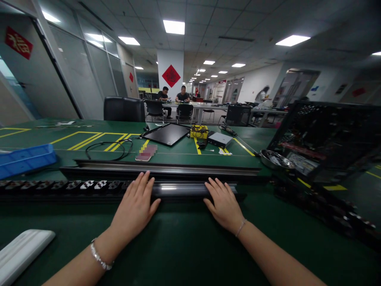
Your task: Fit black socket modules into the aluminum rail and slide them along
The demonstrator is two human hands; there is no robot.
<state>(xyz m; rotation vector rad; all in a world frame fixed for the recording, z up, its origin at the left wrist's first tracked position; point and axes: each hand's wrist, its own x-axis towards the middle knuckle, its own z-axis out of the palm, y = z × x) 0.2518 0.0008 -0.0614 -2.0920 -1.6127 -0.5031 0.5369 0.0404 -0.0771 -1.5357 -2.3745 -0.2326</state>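
Observation:
A dark, glossy long rail [180, 190] lies across the green table in front of me. My left hand [133, 204] rests on its left part with fingers stretched out, palm down. On its right end lies my right hand [224, 204], fingers also extended and slightly apart. Neither hand is wrapped round anything. To the left, a row of small black and silver parts [72, 186] sits in a dark strip in line with the rail; my left hand hides where they meet. A second, longer dark channel [184, 171] runs parallel just behind.
A blue bin [26, 159] stands at left, a white object [25, 248] at front left. Behind lie a phone [146, 153], cable [123, 150], flat black panel [168, 134], yellow basket [199, 132] and grey box [220, 139]. An open computer case [327, 139] and metal bowl [276, 160] stand right.

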